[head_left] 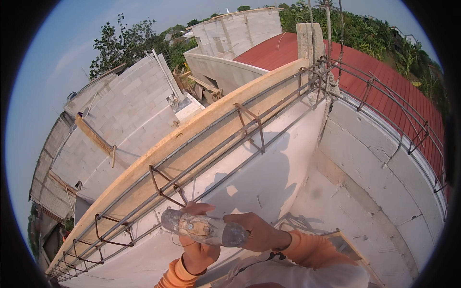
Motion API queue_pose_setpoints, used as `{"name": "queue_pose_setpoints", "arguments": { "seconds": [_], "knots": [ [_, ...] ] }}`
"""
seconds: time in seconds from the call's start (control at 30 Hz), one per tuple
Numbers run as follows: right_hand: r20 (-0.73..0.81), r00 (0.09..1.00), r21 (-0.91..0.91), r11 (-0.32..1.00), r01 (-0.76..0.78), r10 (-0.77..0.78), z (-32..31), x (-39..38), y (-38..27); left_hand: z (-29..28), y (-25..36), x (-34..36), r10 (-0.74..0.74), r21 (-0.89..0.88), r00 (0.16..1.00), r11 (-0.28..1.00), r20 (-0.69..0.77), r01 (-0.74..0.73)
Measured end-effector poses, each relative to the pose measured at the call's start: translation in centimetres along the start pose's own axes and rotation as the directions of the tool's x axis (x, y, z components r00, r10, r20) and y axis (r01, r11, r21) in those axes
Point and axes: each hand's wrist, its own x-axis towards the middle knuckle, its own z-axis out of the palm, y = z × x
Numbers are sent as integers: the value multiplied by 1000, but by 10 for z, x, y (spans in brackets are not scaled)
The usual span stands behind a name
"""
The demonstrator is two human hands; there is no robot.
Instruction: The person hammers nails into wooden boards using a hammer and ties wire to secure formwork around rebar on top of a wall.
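Both hands grip a worn, cement-stained tool (204, 229) with a rounded dark grey part at each end and a scuffed tan-brown middle; its exact kind does not show. My left hand (198, 252) is closed round its left part from below, with fingers showing beyond its far side. Against the right end, my right hand (261, 233) is closed, its fingers partly hidden. Just past the tool runs a long cage of steel rebar (211, 158) with bent brown stirrups (165, 185). A wooden formwork board (158, 149) stands along the cage's far side.
A pale block wall (384, 158) with more rebar along its top meets the near wall at a concrete post (309, 41). Beyond lie a red metal roof (273, 50), unfinished block buildings (129, 91) and trees. A wooden frame (357, 254) is low at right.
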Motion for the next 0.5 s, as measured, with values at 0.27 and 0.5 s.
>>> {"name": "queue_pose_setpoints", "arguments": {
  "seconds": [0.27,0.5],
  "knots": [
    [171,947,231,923,-307,272,-8,-8,31,24,-8,-24,-204,32,977,978,-64,206],
    [105,881,371,804,-465,462,-12,-19,35,24,-20,-29,-115,-1,992,993,-47,115]
  ]
}}
